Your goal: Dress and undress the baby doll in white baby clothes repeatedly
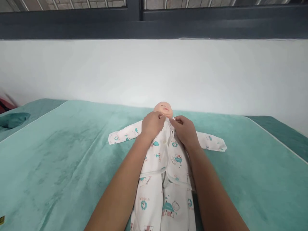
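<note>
A baby doll (164, 108) lies on its back, its head toward the wall. It wears a white printed baby jacket (158, 157) with the sleeves spread to both sides, and matching trousers (149, 205) below. My left hand (153, 124) pinches the jacket's collar just under the doll's chin. On the other side of the neck, my right hand (185, 130) has its fingers closed at the collar's opposite edge. Snap buttons run down the jacket front, which parts lower down. The fingertips partly hide the collar.
A teal bed cover (72, 154) spreads under the doll, wrinkled on the left. Behind it rises a white wall (154, 70) below a dark window frame (154, 27). A red item (7, 105) sits at the far left, and a small yellow label (2, 220) lies lower left.
</note>
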Demonstrator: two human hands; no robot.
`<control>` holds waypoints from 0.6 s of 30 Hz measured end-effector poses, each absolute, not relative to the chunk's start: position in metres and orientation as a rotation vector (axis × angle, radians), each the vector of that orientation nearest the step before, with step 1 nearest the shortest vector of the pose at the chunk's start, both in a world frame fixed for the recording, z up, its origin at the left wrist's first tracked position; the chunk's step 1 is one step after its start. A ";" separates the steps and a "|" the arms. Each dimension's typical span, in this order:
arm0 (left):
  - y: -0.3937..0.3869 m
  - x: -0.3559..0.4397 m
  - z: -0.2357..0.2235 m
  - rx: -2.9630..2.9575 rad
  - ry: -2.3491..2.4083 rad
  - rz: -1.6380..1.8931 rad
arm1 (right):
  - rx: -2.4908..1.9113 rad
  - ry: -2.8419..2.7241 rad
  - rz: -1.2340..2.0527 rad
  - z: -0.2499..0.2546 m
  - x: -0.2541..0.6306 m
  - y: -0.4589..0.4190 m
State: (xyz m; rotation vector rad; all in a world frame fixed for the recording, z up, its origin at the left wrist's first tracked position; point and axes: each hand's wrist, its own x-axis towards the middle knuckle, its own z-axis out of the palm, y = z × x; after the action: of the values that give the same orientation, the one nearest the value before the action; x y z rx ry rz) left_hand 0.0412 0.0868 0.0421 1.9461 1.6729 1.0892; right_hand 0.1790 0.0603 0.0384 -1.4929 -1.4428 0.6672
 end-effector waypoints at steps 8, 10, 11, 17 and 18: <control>0.089 0.031 0.034 1.763 1.579 1.183 | -1.401 -1.365 0.663 0.045 0.168 0.076; 0.089 0.029 0.035 1.667 1.450 1.270 | -1.351 -1.356 0.712 0.047 0.165 0.081; 0.089 0.029 0.035 1.617 1.379 1.301 | -1.326 -1.349 0.732 0.046 0.164 0.082; 0.084 0.033 0.038 1.464 1.131 1.312 | -1.168 -1.189 0.944 0.032 0.171 0.075; 0.084 0.033 0.038 1.463 1.122 1.311 | -1.153 -1.185 0.959 0.029 0.172 0.074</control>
State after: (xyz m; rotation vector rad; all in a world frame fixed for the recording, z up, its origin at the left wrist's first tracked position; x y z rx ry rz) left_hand 0.0330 0.0840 0.0380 1.4629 1.1224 1.3114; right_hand 0.1722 0.0736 0.0293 -1.1527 -1.1848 0.9588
